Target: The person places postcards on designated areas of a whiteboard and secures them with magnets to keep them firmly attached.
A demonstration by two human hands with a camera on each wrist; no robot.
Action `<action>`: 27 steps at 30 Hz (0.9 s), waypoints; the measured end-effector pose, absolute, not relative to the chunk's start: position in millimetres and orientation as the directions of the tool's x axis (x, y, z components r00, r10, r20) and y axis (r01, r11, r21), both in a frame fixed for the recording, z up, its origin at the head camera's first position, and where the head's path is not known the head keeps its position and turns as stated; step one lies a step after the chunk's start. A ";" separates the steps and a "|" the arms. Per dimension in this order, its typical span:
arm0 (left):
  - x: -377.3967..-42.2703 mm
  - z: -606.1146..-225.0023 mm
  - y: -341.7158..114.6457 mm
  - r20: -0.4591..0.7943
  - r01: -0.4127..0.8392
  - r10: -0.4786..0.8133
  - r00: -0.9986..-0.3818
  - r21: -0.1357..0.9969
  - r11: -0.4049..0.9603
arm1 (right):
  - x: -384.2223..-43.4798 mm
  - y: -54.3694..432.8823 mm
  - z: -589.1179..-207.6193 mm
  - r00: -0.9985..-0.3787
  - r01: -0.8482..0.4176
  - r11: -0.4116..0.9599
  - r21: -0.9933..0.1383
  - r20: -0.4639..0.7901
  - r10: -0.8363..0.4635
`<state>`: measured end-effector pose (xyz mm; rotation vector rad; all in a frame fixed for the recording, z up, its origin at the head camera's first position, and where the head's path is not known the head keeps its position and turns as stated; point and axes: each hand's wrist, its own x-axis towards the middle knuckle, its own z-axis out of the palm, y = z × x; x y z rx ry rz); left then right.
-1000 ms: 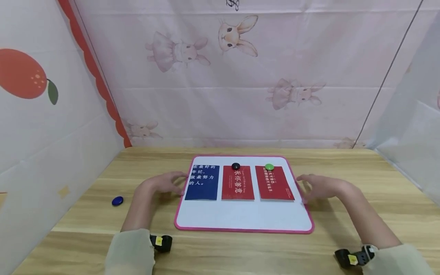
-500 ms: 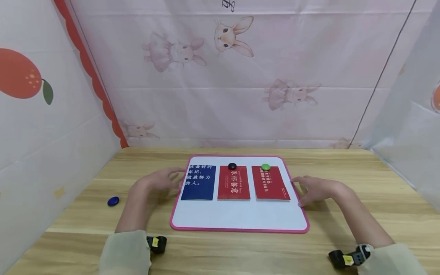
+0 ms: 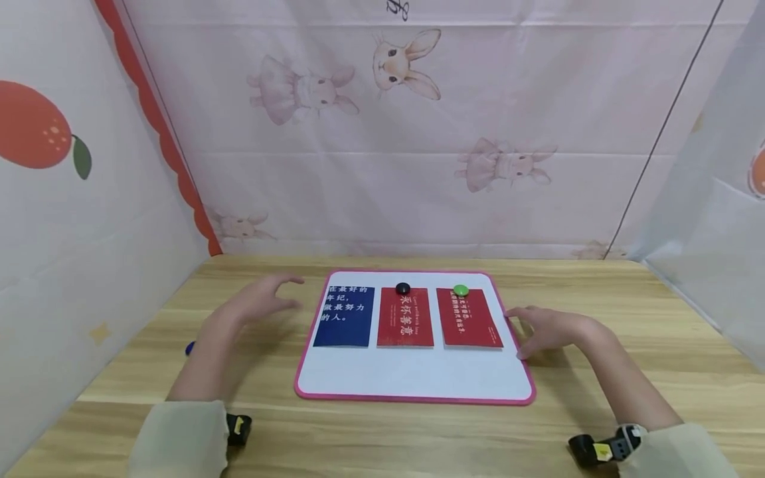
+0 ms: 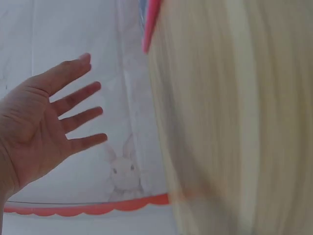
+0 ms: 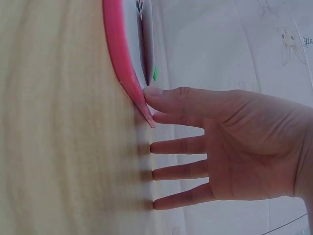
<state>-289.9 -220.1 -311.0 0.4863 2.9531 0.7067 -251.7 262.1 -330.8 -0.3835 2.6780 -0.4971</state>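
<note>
A whiteboard with a pink frame (image 3: 412, 401) lies flat on the table. On it lie a blue card (image 3: 343, 328) with white characters and two red cards, the middle one (image 3: 406, 332) under a black round magnet (image 3: 403, 289), the right one (image 3: 475, 325) under a green magnet (image 3: 461, 290). My left hand (image 3: 254, 299) is off the board's left edge, fingers spread, holding nothing. My right hand (image 3: 550, 328) touches the board's right edge with its thumb; its fingers extend straight, as the right wrist view shows. A blue magnet (image 3: 190, 348) is partly hidden behind my left forearm.
The wooden table (image 3: 418, 445) runs back to a pink rabbit-print sheet (image 3: 412, 199). A white sheet with fruit print (image 3: 36, 126) closes the left side, and another pale sheet (image 3: 711, 232) hangs on the right.
My left hand has left the board's left edge and moved left, its forearm now partly covering the blue magnet. The right hand stays at the board's right edge.
</note>
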 end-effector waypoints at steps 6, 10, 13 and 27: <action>-281.9 -306.9 -252.5 0.084 0.383 0.380 -0.921 0.373 0.845 | -251.3 261.0 -329.9 -0.890 -0.189 0.903 -0.385 -0.321 -0.323; -273.0 -309.3 -279.2 0.107 0.427 0.417 -0.903 0.332 0.841 | -251.5 261.0 -329.1 -0.889 -0.192 0.904 -0.382 -0.323 -0.325; -266.0 -312.7 -297.5 0.091 0.419 0.412 -0.907 0.302 0.856 | -251.5 260.7 -329.1 -0.887 -0.200 0.903 -0.380 -0.321 -0.331; -241.9 -328.0 -353.7 -0.087 0.297 0.344 -0.935 0.339 0.893 | -250.1 261.0 -327.6 -0.883 -0.206 0.896 -0.393 -0.321 -0.343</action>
